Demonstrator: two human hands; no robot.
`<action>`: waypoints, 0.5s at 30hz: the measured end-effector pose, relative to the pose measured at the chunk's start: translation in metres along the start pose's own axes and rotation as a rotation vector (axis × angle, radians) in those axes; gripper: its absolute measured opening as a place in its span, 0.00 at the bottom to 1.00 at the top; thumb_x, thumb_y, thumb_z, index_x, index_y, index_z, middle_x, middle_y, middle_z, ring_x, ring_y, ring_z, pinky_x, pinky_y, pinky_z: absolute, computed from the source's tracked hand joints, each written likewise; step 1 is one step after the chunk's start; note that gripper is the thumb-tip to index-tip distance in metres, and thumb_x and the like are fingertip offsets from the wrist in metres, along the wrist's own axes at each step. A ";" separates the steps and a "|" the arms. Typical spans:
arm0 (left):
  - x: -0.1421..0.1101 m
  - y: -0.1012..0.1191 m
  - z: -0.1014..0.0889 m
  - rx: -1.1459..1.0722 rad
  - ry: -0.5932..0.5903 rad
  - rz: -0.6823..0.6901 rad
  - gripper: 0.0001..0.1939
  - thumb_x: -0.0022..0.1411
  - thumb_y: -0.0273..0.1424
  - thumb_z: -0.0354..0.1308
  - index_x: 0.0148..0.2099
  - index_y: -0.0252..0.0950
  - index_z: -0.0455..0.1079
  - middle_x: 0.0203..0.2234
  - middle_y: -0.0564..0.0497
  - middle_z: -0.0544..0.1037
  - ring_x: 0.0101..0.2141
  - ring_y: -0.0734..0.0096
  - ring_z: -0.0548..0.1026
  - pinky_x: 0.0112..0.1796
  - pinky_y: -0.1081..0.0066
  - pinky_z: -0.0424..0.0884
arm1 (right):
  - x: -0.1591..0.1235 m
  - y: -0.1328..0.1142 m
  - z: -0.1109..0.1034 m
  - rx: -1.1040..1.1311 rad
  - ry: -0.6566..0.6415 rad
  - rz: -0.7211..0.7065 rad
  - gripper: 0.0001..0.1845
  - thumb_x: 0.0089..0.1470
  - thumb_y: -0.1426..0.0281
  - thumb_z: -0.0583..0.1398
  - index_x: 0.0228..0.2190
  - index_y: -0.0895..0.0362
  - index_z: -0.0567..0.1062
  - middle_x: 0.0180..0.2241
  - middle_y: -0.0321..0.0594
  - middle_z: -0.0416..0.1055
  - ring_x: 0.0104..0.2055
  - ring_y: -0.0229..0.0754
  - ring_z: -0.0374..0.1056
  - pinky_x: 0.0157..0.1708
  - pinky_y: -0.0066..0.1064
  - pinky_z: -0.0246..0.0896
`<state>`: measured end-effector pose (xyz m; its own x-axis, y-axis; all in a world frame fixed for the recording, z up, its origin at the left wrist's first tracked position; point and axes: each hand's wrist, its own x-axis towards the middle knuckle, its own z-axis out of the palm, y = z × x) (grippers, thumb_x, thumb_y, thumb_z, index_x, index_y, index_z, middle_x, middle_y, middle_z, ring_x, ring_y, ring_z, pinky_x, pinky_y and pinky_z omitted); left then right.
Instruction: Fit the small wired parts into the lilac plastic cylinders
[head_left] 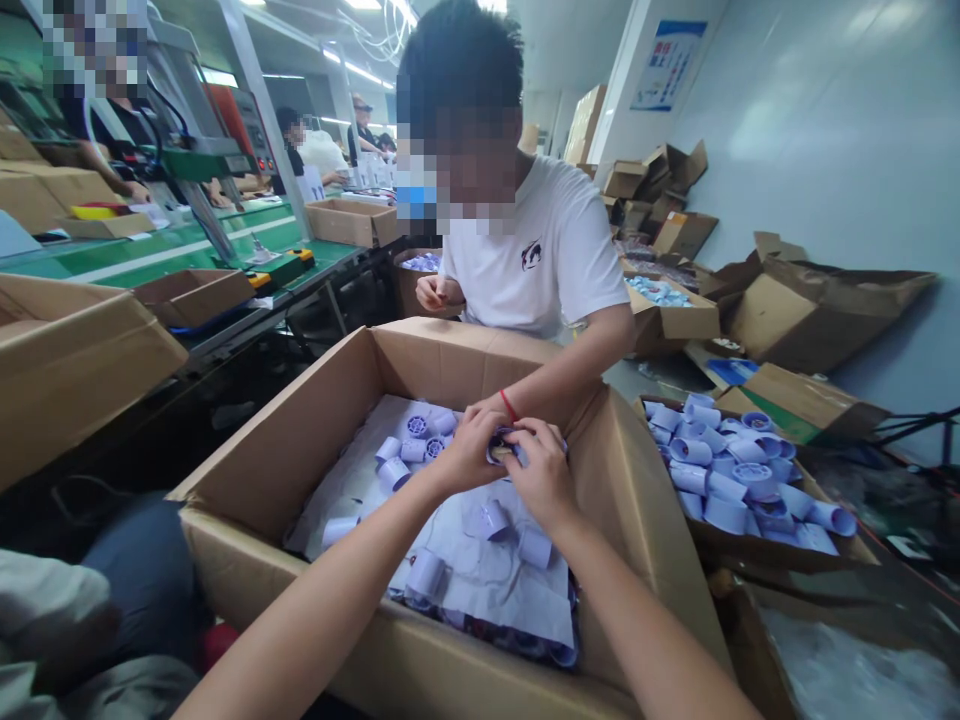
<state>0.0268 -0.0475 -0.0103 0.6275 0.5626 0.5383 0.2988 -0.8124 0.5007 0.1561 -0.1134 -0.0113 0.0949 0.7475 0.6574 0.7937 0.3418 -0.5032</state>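
Note:
Both my hands meet over a big open cardboard box (247, 470). My left hand (469, 450) and my right hand (541, 470) are closed together on a small pale purple plastic cap (501, 445) held between the fingers. Below them several loose purple caps (491, 520) lie on a pale sheet lining the box. A co-worker in a white T-shirt (540, 250) sits across the box, and that person's hand with a red wrist string (484, 405) reaches in right behind my left hand.
A second box (757, 545) at the right is heaped with purple caps (731, 465). Empty cartons (817, 300) pile along the right wall. A green conveyor line (150, 255) with a machine and other people runs at the left. A closed carton (67, 370) stands at the left.

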 end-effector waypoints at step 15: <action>-0.001 0.006 -0.001 -0.020 0.087 -0.004 0.18 0.46 0.31 0.61 0.39 0.39 0.58 0.37 0.48 0.71 0.40 0.63 0.68 0.45 0.62 0.63 | 0.002 -0.002 -0.004 0.201 -0.088 0.066 0.11 0.49 0.76 0.54 0.30 0.54 0.76 0.40 0.45 0.72 0.42 0.46 0.69 0.44 0.39 0.64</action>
<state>0.0268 -0.0525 -0.0074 0.5614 0.5781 0.5922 0.2863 -0.8071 0.5164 0.1569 -0.1147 -0.0073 0.0833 0.8157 0.5724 0.6507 0.3905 -0.6512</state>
